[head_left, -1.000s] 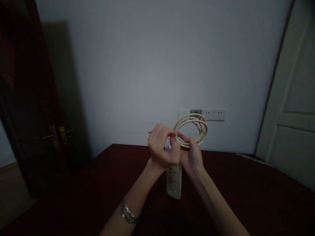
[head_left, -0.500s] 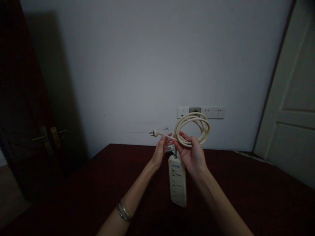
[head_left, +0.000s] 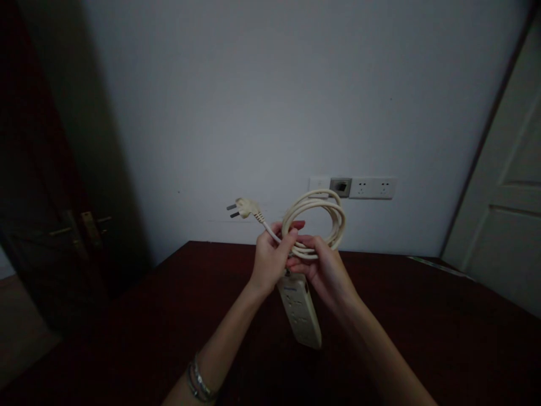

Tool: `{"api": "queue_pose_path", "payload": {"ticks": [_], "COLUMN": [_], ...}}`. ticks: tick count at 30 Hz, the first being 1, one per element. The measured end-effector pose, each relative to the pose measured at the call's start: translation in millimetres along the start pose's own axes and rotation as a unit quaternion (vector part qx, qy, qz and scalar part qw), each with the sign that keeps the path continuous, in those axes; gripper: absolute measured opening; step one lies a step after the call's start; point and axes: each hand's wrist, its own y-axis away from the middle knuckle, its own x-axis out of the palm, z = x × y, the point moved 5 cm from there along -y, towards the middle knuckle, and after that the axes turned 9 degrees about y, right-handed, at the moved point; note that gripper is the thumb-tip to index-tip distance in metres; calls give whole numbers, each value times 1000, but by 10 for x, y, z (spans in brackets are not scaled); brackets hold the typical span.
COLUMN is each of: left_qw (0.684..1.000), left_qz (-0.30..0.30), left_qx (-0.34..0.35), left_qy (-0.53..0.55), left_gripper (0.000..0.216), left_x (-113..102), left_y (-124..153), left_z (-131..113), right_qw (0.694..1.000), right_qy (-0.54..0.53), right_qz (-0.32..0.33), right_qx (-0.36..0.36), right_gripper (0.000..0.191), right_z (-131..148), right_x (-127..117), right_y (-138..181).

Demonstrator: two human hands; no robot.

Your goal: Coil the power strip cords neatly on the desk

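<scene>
Plug risen, prongs pointing left; power strip slants down rightward.

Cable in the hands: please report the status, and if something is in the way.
Left hand and right hand both gripping cable coil. Plug free, pointing left. Power strip tilted, below hands. Nothing seen blocking the hands.

Left hand: thumb covers a stretch of the cord; right hand hides part of the coil's lower side; power strip's lettering too blurred to read; whether its lower end touches the table, cannot tell; coil masks part of the wall socket panel's lower edge; both forearms cut off by the bottom edge; right-hand door cropped at the side.
</scene>
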Motion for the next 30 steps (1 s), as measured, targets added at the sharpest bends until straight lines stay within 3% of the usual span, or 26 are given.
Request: {"api": "queue_pose_path", "payload": {"ticks": [3, 5, 7, 10, 14, 16, 19, 22, 26, 30], "left_qw": [999, 997, 995, 995, 990, 985, 981, 983, 992, 989], "left_qz": [-7, -19, -29, -59, -114, -135, -158, -162, -108, -50], "left_qx": [31, 53, 63, 64, 46, 31, 24, 15, -53, -135], "left_qy": [-41, -56, -65, -40, 66, 102, 111, 82, 29, -7], "left_gripper": [29, 29, 29, 25, 19, 18, 19, 19, 11, 14], "left_x": [-3, -38, -92, -201, -353, -434, -592, -770, -930, -1026], "left_y": [13, -1, -37, -119, -225, -270, -332, -382, -390, -278], "left_z": [-51, -65, -52, 9, 102, 126, 126, 133, 263, 589], "right_qw": [996, 977, 934, 877, 809, 780, 778, 793, 800, 784], "right_qy": [79, 178, 299, 432, 438, 433, 443, 427, 426, 458], "right_qz": [43, 112, 193, 206, 385, 441, 437, 423, 387, 359], "right_qx": [-16, -34, -42, -39, 78, 95, 84, 106, 168, 216], "right_gripper": [19, 27, 38, 49, 55, 57, 50, 43, 41, 42], "right_z": [19, 52, 60, 17, -419, -643, -834, -826, -679, -715], "right_x": [-13, -55, -145, -395, -438, -382, -339, -413, -690, -975], "right_y": [-13, -41, -77, -179, -185, -178, -230, -266, -295, -329]}}
